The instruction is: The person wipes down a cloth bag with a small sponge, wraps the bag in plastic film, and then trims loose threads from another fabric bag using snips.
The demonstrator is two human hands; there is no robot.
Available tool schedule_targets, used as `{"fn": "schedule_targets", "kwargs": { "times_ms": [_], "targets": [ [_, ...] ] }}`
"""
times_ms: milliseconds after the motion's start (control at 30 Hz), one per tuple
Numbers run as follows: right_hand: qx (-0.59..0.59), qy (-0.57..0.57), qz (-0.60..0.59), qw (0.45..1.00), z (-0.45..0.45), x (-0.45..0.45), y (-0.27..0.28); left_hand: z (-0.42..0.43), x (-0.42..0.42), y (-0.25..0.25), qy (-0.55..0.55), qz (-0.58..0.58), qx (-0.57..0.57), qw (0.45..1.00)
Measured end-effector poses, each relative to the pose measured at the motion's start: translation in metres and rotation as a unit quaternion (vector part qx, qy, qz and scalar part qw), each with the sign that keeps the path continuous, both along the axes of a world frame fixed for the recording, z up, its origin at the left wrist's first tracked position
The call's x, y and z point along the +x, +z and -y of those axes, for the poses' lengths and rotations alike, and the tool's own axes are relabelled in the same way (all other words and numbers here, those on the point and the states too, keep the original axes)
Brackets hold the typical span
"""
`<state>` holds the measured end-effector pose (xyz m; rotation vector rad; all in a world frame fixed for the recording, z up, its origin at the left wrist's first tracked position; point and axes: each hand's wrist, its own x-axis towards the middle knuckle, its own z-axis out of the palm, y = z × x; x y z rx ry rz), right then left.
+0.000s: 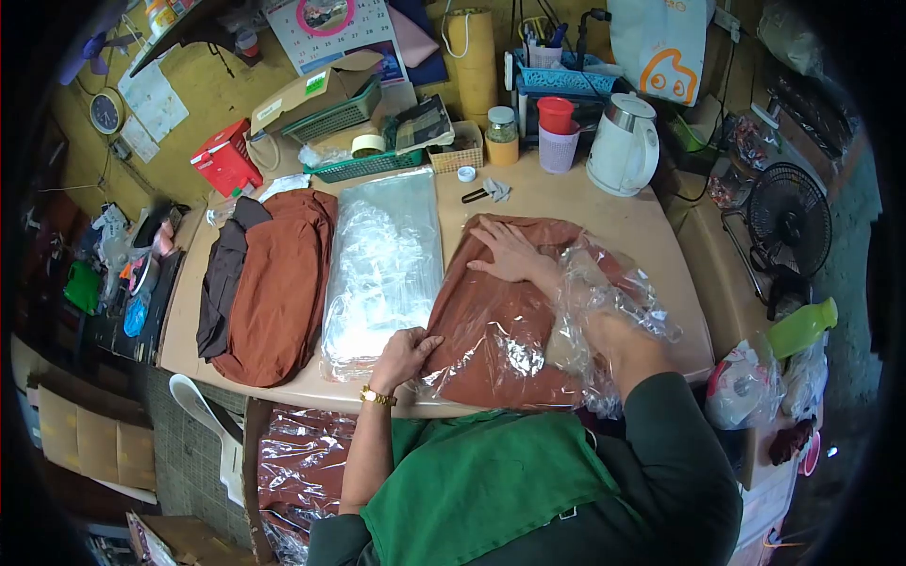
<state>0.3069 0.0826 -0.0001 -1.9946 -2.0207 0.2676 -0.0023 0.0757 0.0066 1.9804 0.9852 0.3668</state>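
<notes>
A folded rust-brown garment (491, 316) lies in a clear plastic bag (521, 357) at the front of the table. My right hand (510, 253) rests flat on the garment's far part, fingers spread, and the bag's loose plastic bunches around that forearm. Whether the hand is fully inside the bag is hard to tell. At the near left edge my left hand (404, 360) is closed, pinching the bag's edge. To its left is a stack of clear plastic bags (385, 255). Farther left lies a pile of rust-brown garments (278, 283) with a dark grey piece.
Along the back stand a white kettle (623, 146), a red cup (556, 115), a jar (501, 137) and green baskets (354, 168). A black fan (789, 219) is at the right. Below the table's front edge, a carton holds bagged brown garments (302, 462).
</notes>
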Motion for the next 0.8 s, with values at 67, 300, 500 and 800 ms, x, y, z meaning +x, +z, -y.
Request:
{"fn": "schedule_targets", "kwargs": {
  "times_ms": [67,300,500,800],
  "targets": [
    [-0.016,0.021,0.022,0.999,-0.004,-0.005,0.000,0.004,-0.002,0.011,-0.006,-0.060,0.025,0.998],
    [-0.016,0.192,-0.021,0.981,0.130,-0.015,0.034,-0.021,-0.002,-0.005,0.045,0.106,-0.094,0.989],
    [-0.057,-0.191,-0.279,0.939,0.324,0.057,0.047,-0.015,0.027,-0.003,-0.026,0.075,0.054,0.995],
    [0.124,-0.338,-0.335,0.871,0.230,0.042,0.070,-0.047,0.059,0.035,0.037,0.194,-0.048,0.979]
  ]
}}
